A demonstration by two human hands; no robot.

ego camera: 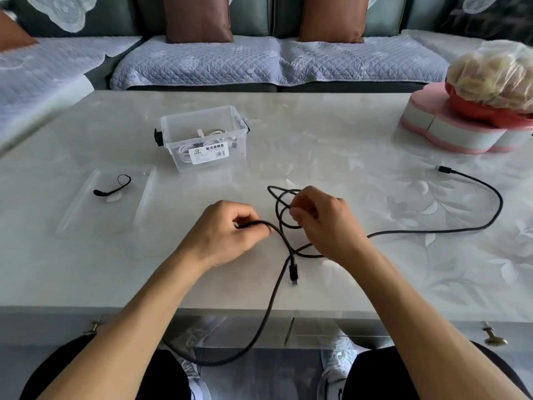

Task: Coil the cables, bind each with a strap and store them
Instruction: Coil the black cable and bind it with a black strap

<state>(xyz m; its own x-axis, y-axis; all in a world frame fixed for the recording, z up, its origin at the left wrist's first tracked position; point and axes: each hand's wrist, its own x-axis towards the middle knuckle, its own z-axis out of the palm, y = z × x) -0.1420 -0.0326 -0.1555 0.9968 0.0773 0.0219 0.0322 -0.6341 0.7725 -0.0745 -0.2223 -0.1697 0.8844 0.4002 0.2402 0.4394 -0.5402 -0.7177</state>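
A long black cable (450,230) lies across the pale table. One plug (442,169) rests far right and the other plug (293,274) lies near the front edge. A slack loop of it hangs below the table edge toward my lap. My left hand (227,232) pinches a stretch of the cable. My right hand (320,220) holds a small loose coil of the same cable just above the table. A black strap (114,188) lies on the clear lid (86,209) at the left. The clear storage box (204,138) holds white coiled cables.
A pink and white flower-shaped box (450,134) with a red bowl and a bagged item on top stands at the right rear. A sofa with cushions runs behind the table. Drawer handles (494,339) show under the front edge.
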